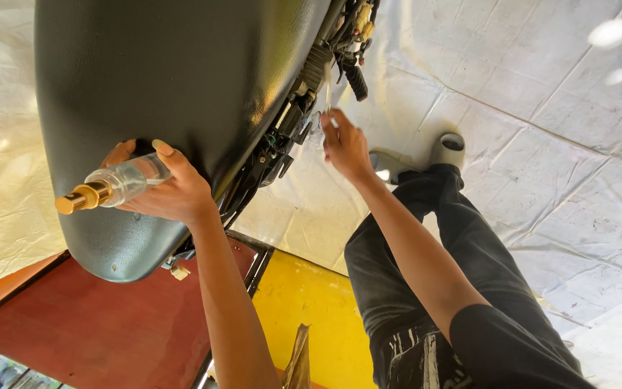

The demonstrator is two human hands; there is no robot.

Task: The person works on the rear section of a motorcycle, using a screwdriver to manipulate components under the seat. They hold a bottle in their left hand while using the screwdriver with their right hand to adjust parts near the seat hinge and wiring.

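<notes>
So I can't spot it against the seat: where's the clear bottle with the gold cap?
In the head view, at left: the clear bottle is in the left hand, pressed against the black seat.

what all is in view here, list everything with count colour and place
seat: 1, black, glossy, upper left, fills much of the view
bottle: 1, clear with gold cap, held against the seat at left
frame parts: several, black and grey, under the seat edge, top centre
tool: 1, thin, silvery, at the right fingertips; kind unclear
tarp: 1, white, creased, covers the ground at right
panel: 1, yellow, bottom centre
board: 1, red-brown, bottom left
shoe: 1, grey, on the tarp
trousers: 1, black, lower right
left hand: holds the bottle
right hand: reaches to the frame parts, at the tool
</notes>
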